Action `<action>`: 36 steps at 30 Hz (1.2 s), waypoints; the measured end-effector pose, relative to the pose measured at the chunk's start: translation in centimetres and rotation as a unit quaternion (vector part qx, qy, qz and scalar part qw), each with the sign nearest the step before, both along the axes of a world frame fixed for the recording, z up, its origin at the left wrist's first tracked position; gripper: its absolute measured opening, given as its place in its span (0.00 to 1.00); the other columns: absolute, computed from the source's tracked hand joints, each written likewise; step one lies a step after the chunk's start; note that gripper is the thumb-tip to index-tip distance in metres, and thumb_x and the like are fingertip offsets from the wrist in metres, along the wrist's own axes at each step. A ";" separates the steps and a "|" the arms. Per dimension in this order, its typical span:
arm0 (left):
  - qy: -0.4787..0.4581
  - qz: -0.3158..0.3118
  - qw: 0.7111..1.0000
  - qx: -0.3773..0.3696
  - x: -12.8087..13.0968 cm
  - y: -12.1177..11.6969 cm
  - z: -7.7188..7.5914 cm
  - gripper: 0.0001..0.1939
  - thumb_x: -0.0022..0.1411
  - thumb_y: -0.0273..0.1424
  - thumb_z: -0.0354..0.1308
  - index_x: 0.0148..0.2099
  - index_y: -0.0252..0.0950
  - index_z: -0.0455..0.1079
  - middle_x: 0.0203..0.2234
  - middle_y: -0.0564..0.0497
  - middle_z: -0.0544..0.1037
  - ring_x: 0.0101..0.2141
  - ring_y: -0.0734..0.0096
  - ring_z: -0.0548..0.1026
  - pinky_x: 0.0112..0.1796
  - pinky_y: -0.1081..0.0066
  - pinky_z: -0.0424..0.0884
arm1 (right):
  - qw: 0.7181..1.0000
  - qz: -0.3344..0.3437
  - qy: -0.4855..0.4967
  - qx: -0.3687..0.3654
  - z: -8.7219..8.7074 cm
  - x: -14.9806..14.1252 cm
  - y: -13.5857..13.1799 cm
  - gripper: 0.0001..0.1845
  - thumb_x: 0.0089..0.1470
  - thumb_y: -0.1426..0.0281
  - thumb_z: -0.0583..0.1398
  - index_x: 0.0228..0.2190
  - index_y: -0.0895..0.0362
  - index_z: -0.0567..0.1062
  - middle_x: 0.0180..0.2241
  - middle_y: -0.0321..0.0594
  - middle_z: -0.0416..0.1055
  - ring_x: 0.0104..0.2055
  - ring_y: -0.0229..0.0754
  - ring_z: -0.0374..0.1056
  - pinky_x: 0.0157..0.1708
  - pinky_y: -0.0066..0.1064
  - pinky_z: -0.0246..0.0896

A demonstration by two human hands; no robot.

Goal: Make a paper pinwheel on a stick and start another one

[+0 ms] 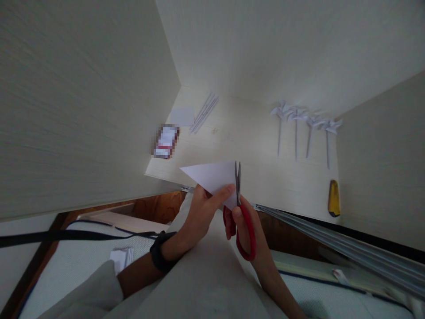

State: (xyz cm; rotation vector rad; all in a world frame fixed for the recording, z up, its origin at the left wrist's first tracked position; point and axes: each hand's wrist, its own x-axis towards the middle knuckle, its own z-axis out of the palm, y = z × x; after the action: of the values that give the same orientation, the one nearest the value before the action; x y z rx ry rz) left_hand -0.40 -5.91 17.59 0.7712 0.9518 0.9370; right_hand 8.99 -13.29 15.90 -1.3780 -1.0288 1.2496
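My left hand [201, 212] pinches a white triangular piece of paper [212, 176] near its lower edge, thumb on top. The paper's pointed corner faces left. My right hand [249, 226] is closed round the red handles of a pair of scissors [247, 239]. The slim blades point away from me, slightly parted, and lie along the right edge of the paper. Some of my left fingers are hidden under the paper.
Four-walled nook surfaces surround a pale shelf [252, 146]. On it lie several paper pinwheels [297, 116], thin paper sticks [204, 114], a paper sheet [182, 116], a pixelated phone-like object [166, 141] and a yellow-black tool [334, 198]. Crumpled paper [121, 258] rests lower left.
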 end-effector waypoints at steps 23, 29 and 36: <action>-0.177 -0.227 0.956 -0.046 -0.8 3.3 -1.9 0.08 0.63 0.29 0.56 0.44 0.32 0.67 0.25 0.57 0.67 0.22 0.81 0.65 0.23 0.78 0.65 | 0.811 -0.213 -0.536 -0.099 -13.3 12.3 5.5 0.18 0.61 0.62 0.57 0.48 0.62 0.68 0.48 0.45 0.64 0.49 0.44 0.63 0.49 0.42 0.63; -0.140 -0.219 0.965 -0.040 -0.4 3.7 -2.6 0.15 0.64 0.29 0.56 0.53 0.34 0.63 0.28 0.56 0.68 0.21 0.82 0.63 0.20 0.80 0.63 | 0.789 -0.196 -0.573 -0.102 -14.5 12.0 6.2 0.18 0.61 0.62 0.57 0.47 0.62 0.68 0.47 0.45 0.65 0.49 0.43 0.64 0.49 0.42 0.63; -0.111 -0.230 0.967 -0.013 -0.3 3.8 -2.9 0.17 0.63 0.28 0.57 0.53 0.34 0.62 0.32 0.53 0.69 0.23 0.81 0.66 0.19 0.81 0.63 | 0.788 -0.172 -0.576 -0.133 -15.6 11.5 6.0 0.18 0.61 0.62 0.57 0.47 0.62 0.69 0.46 0.45 0.65 0.48 0.43 0.64 0.47 0.41 0.64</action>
State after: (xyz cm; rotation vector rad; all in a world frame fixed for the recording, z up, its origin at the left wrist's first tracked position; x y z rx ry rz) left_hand -0.74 -2.16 14.73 0.8012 0.5535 0.5860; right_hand 20.53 -7.30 0.26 -2.5245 -1.2834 0.1447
